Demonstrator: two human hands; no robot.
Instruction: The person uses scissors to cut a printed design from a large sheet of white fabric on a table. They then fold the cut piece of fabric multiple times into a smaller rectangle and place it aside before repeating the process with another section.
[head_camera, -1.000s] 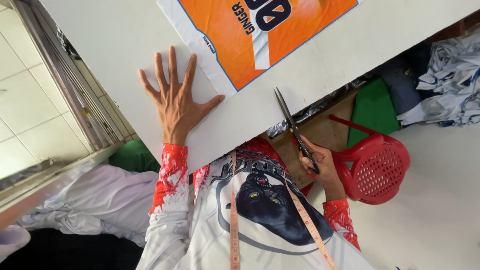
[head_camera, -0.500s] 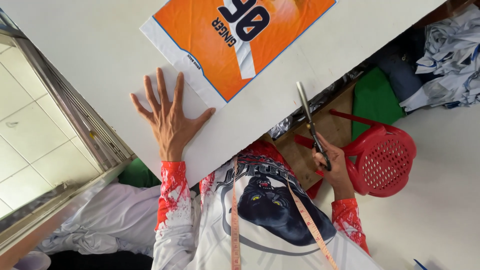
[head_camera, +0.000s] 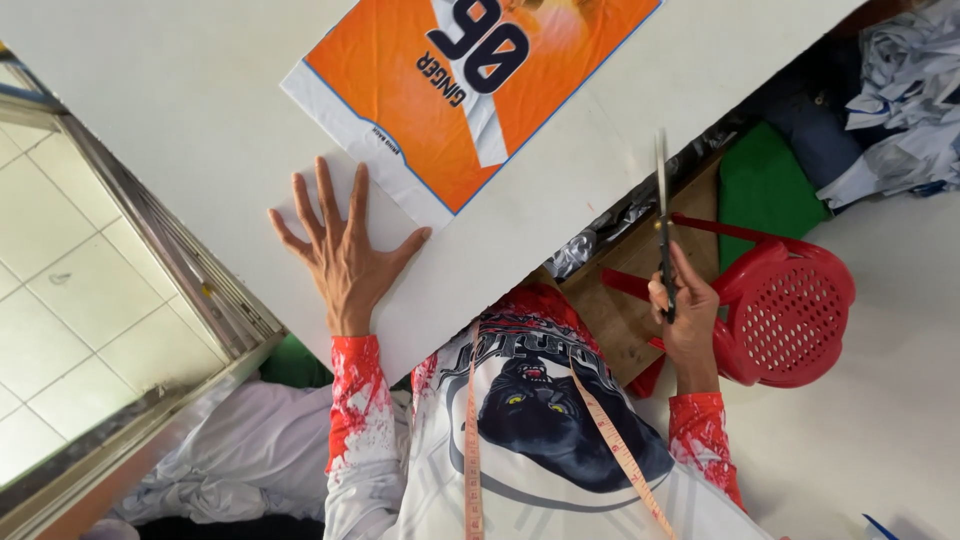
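The right hand (head_camera: 688, 325) has its grip closed around the handles of a pair of scissors (head_camera: 662, 215), blades together, their long axis pointing straight away from the grip toward the table (head_camera: 180, 90) edge. The orange printed fabric panel (head_camera: 470, 90) lies beyond and to the left of that grip. The left hand (head_camera: 345, 250) is nearer it, spread flat with fingers apart, thumb touching the panel's white edge.
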